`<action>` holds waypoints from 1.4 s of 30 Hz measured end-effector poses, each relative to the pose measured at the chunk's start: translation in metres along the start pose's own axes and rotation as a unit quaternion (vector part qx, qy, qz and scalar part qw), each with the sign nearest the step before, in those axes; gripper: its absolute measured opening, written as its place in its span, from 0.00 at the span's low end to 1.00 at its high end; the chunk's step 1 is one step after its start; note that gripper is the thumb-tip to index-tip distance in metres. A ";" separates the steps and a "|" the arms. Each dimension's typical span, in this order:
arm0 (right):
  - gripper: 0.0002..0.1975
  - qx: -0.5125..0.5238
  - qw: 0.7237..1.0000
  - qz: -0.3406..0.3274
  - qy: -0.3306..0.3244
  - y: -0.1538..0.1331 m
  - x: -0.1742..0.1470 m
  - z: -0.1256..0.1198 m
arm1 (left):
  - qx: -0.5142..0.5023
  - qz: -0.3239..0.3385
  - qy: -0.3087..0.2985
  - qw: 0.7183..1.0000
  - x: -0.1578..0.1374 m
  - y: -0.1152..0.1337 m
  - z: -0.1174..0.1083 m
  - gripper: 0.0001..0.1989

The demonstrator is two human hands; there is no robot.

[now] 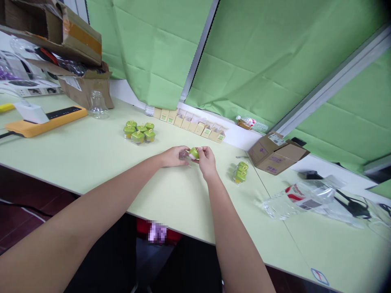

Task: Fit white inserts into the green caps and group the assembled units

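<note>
Above the middle of the table, my left hand (174, 156) is closed round a small clear container (183, 154). My right hand (207, 160) pinches a green lid (194, 153), which is tilted with its pale underside towards the container. Lid and container are close together; whether they touch I cannot tell. To the left stands a group of several small clear containers with green lids (138, 136), each with a yellow-green loop on top. A smaller group of the same lidded containers (241, 172) stands to the right of my right hand, with something yellow showing inside.
A row of small cardboard boxes (192, 123) lines the back edge. An orange power strip (51, 121), a clear plastic bottle top (98, 106) and stacked cartons (88, 83) are at left. At right lie a carton (276, 154), a large plastic bottle (301, 197) and black cables (354, 205).
</note>
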State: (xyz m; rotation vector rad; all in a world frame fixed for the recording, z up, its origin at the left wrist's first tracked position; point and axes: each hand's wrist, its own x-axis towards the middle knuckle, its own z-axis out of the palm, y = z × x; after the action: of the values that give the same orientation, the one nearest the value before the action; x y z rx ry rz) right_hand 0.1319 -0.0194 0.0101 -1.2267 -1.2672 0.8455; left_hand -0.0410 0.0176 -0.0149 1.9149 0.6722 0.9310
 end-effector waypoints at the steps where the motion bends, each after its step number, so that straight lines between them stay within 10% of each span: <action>1: 0.12 0.018 1.000 0.021 0.010 -0.001 0.001 -0.001 | 0.017 -0.003 -0.005 1.000 0.000 0.001 -0.001 0.29; 12: 0.14 0.183 0.968 0.171 0.002 -0.007 -0.001 -0.004 | 0.167 -0.054 0.034 0.984 -0.005 -0.001 -0.017 0.35; 18: 0.20 0.206 0.961 0.169 -0.072 -0.011 -0.007 -0.006 | 0.278 0.122 0.107 0.947 -0.008 0.028 -0.004 0.30; 27: 0.16 0.137 0.946 0.200 -0.216 -0.017 -0.009 -0.019 | 0.254 0.159 0.064 0.952 -0.010 0.045 0.018 0.28; 42: 0.10 0.013 0.951 0.211 -0.226 -0.018 -0.009 -0.020 | 0.139 0.131 0.032 0.981 -0.006 0.034 0.029 0.25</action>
State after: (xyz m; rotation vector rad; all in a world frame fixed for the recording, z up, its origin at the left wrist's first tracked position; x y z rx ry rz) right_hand 0.1472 -0.0362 0.0280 -1.3524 -1.3598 1.5164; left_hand -0.0182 -0.0164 0.0035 2.2697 0.6230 1.1126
